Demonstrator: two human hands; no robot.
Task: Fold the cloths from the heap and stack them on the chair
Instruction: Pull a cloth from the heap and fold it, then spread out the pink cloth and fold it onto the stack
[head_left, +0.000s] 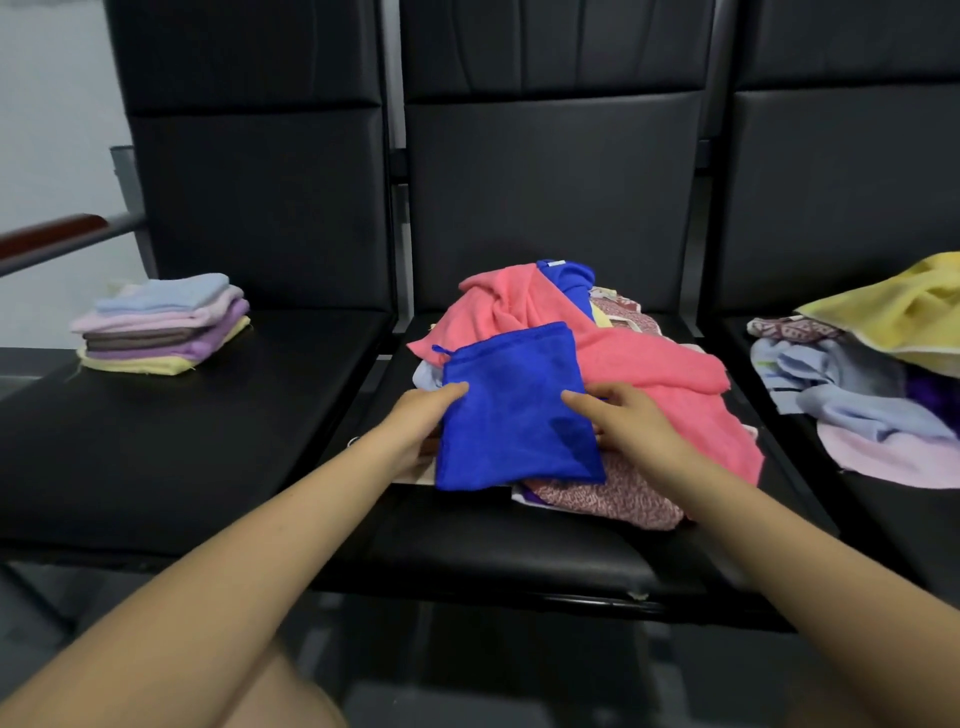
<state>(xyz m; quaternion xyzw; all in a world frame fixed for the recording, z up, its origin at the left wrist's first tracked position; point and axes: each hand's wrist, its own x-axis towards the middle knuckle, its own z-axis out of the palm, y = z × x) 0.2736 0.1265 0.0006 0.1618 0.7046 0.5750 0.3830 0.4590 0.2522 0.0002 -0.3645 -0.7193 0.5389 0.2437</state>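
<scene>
Three black chairs (208, 441) stand in a row. A folded stack (161, 325) lies at nine o'clock, the heap (623, 364) centre, loose cloths (857, 395) at three.

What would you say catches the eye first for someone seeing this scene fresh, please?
Probably the bright blue cloth, folded to a neat square on the middle chair and held at its sides by the left hand and right hand. Behind it sprawls a heap topped by a pink cloth. A tidy stack of pastel folded cloths sits on the left chair.
</scene>
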